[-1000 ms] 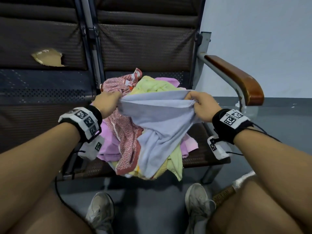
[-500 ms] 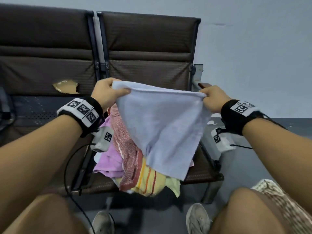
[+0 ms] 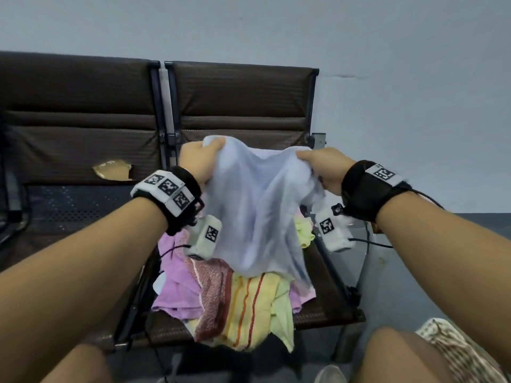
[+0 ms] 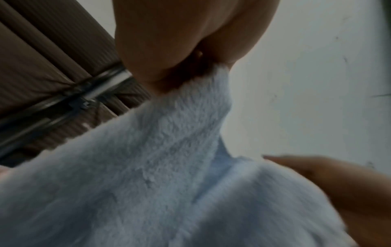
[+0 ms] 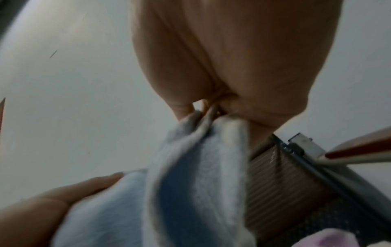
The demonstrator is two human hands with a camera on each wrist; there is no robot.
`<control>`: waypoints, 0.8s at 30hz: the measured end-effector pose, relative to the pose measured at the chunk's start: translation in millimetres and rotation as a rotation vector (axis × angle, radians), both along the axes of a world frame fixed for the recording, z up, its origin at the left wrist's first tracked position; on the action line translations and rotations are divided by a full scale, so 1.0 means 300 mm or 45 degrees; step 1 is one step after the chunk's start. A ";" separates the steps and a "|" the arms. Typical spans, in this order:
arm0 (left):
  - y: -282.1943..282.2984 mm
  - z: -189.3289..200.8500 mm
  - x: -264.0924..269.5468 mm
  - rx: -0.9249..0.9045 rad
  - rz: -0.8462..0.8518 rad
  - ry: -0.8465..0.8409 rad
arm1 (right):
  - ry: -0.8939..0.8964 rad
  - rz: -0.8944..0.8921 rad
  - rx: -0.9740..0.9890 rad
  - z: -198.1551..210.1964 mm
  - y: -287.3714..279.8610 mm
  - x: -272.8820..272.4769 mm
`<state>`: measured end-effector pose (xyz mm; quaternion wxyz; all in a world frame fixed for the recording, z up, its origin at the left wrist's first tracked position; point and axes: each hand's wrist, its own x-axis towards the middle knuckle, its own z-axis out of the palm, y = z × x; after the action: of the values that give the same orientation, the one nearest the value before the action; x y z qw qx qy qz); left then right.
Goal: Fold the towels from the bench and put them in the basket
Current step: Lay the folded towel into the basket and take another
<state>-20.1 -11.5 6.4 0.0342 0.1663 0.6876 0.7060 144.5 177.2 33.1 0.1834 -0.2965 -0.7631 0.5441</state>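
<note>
A pale blue towel hangs in the air above the bench seat, slack and sagging in the middle. My left hand grips its upper left corner and my right hand grips its upper right corner. In the left wrist view the fluffy blue towel runs up into my curled fingers. The right wrist view shows the bunched blue towel pinched in my fingers. Below lies a heap of towels: pink, red-patterned and yellow striped. No basket is in view.
The dark brown bench has two seats against a grey wall; the left seat back has a torn patch. A wooden armrest is at the right. My knees and a shoe are at the bottom.
The blue towel was lifted off the heap and spread wide; now my hands have come closer together and the towel sags between them.
</note>
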 end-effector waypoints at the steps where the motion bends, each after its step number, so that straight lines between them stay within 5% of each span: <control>1: 0.029 -0.007 0.040 -0.005 -0.082 -0.014 | 0.028 0.018 -0.090 -0.004 -0.031 -0.011; 7: 0.090 -0.060 0.236 -0.198 -0.443 0.190 | 0.078 0.348 -0.502 -0.017 -0.155 -0.037; 11: 0.050 -0.046 0.219 -0.094 -0.563 -0.123 | 0.018 0.174 -0.212 -0.045 -0.147 -0.034; 15: 0.042 -0.062 0.144 -0.128 -0.321 0.005 | -0.057 0.415 0.072 -0.034 -0.140 -0.018; 18: 0.043 -0.076 0.111 -0.189 -0.556 -0.099 | -0.063 0.648 0.012 -0.021 -0.142 -0.005; 21: 0.025 -0.074 0.092 -0.221 -0.891 -0.368 | -0.113 0.637 0.089 -0.018 -0.106 -0.022; 24: 0.052 -0.068 0.039 -0.285 -0.859 -0.311 | -0.253 0.642 0.232 -0.013 -0.039 -0.042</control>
<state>-8.3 4.0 -14.0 0.3644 0.2933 0.6579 0.5902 132.0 165.5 29.2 -0.0075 -0.1314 -0.8728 0.4700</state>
